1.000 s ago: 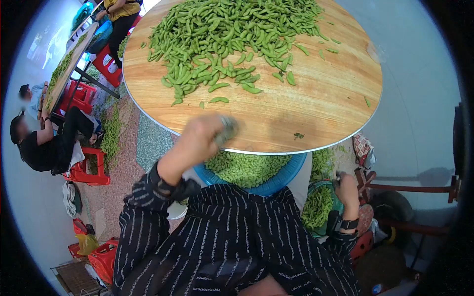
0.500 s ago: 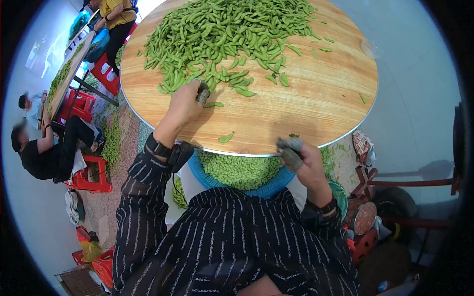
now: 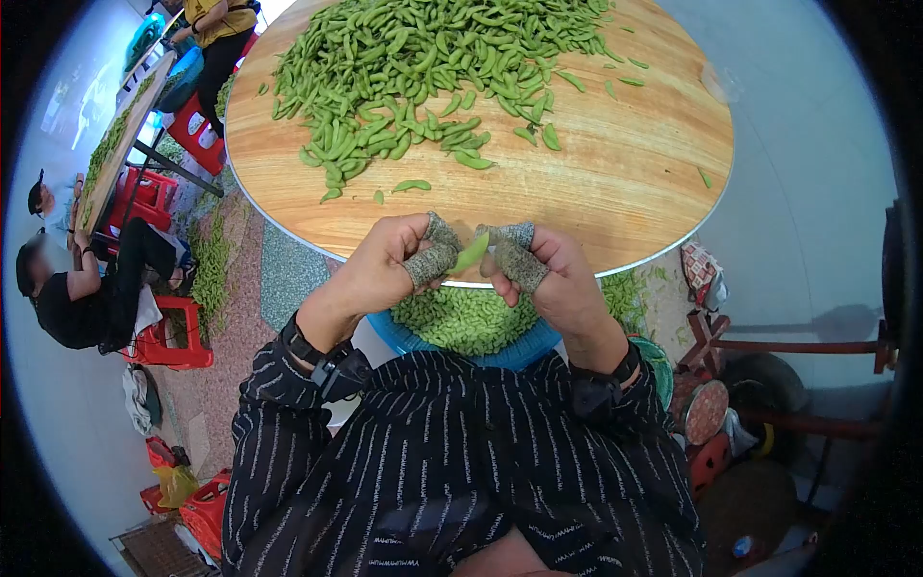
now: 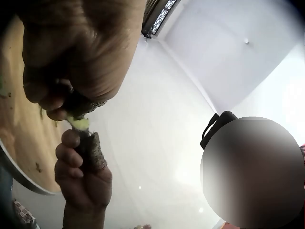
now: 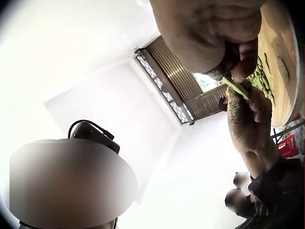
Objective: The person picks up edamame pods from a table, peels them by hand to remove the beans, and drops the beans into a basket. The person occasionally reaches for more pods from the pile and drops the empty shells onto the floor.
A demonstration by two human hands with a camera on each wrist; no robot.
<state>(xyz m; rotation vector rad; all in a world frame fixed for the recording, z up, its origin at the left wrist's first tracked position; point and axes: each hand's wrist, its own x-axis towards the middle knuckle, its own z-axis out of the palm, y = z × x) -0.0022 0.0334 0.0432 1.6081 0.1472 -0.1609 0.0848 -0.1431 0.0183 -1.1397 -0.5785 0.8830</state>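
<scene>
In front of the chest my left hand [image 3: 380, 267] pinches a green soybean pod [image 3: 471, 253] between thumb and forefinger, both in grey speckled finger covers. My right hand [image 3: 567, 288], with the same sort of covers, grips the pod's other end, its thumb and finger tips close together. The right wrist view shows the pod [image 5: 237, 88] stretching between the two hands. Below them, a blue basin [image 3: 385, 337] full of shelled beans [image 3: 461, 322] stands under the table's near edge. A big heap of pods [image 3: 413, 72] covers the far part of the round wooden table [image 3: 635, 183].
A single pod [image 3: 412, 186] lies apart near the heap. On the left, other people sit or stand at a second table [image 3: 120, 135], beside red stools [image 3: 173, 332] and pods on the floor [image 3: 210, 274]. At right are a green basket [image 3: 656, 370] and a wooden frame [image 3: 798, 363].
My left hand reached to the heap's edge and came back to the near edge with a pod. The right hand rose from beside the basket and met the left at the pod.
</scene>
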